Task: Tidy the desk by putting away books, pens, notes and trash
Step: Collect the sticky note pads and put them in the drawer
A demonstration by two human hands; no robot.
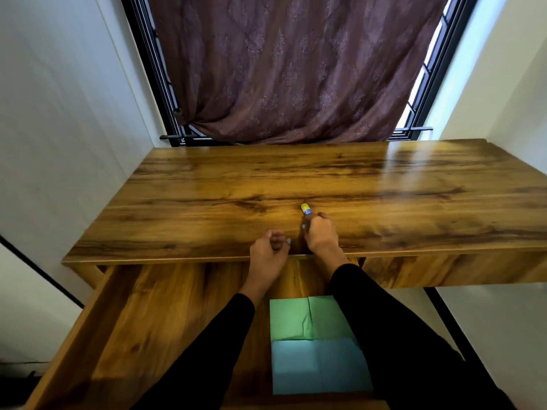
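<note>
My right hand (pixel 321 233) is closed around a small glue stick (pixel 306 209) with a yellow cap, held just above the wooden desk top (pixel 296 179) near its front edge. Only the cap end shows past my fingers. My left hand (pixel 268 250) hovers beside it at the desk's front edge, fingers curled with nothing in them. Below, the left drawer (pixel 165 315) is pulled out. A green paper (pixel 291 318) and a light blue paper (pixel 316 366) lie flat in it, partly covered by my right sleeve.
A brown curtain (pixel 296 69) hangs over the window behind the desk. White walls close in on both sides. A second drawer front (pixel 444 270) at the right is closed. A black desk leg (pixel 450 318) runs down at the right.
</note>
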